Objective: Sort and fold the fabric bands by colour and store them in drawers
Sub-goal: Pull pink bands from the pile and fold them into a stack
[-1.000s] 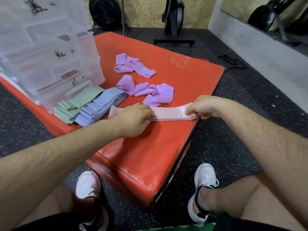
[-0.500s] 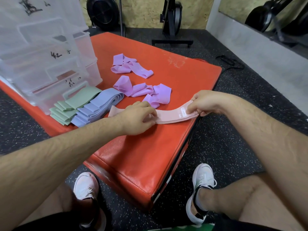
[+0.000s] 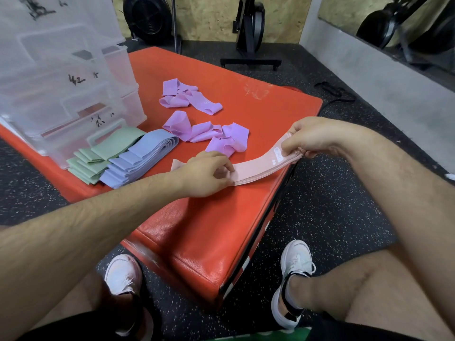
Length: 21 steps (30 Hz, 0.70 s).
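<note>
A stack of pink fabric bands stretches along the near edge of the red mat. My right hand pinches the stack's right end and holds it lifted off the mat. My left hand presses down on the stack's middle, with the left end sticking out behind it. Folded green bands and folded blue bands lie side by side in front of the clear plastic drawer unit. Loose purple bands lie in two heaps, one near, one farther back.
The drawer unit stands on the mat's left part, its lowest drawer pulled out slightly. Black rubber floor surrounds the mat. My two white shoes rest on the floor below the mat's front corner. Gym equipment stands at the back wall.
My right hand has raised the right end of the pink bands off the mat, curving the stack upward. My left hand stays pressed on the middle.
</note>
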{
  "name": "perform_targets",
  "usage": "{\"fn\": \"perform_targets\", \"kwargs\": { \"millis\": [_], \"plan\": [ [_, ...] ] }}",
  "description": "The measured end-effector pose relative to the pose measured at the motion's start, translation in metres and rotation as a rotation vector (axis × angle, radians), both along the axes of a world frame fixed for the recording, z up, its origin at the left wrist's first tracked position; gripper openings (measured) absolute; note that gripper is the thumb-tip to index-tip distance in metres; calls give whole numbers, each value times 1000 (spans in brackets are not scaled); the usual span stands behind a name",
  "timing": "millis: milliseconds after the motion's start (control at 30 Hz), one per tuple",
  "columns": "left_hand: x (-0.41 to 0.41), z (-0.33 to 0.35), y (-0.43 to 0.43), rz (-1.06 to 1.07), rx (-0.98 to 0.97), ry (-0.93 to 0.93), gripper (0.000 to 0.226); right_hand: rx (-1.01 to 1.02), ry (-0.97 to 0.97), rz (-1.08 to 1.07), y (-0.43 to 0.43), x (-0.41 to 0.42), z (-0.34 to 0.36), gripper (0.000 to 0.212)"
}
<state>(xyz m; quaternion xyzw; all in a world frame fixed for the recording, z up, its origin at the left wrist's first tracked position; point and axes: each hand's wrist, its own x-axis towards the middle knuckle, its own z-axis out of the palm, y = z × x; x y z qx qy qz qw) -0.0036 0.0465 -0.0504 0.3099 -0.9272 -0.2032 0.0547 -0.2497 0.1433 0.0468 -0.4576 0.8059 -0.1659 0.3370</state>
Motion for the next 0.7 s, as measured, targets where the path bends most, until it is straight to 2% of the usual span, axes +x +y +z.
{"fn": "perform_targets", "kwargs": {
  "millis": [133,200,300,400,467,533,700],
  "plan": [
    [-1,1,2,-23,41,98,25,-47,-16,19,1,11,5,23],
    [-2,8,6,26,137,211,24,-69,-16,47,-3,23,6,20],
    [-4,21,13,145,510,447,23,-81,-13,86,-14,48,4,14],
    [-3,34,14,213,921,591,45,-100,-4,110,-26,73,0,10],
    [-1,41,12,206,1052,627,49,-120,4,110,-35,86,-3,16],
    [3,46,10,206,1051,634,39,-136,6,129,-40,97,-3,23],
    [11,47,0,256,918,643,27,-135,-113,264,-38,105,1,19]
  ]
}}
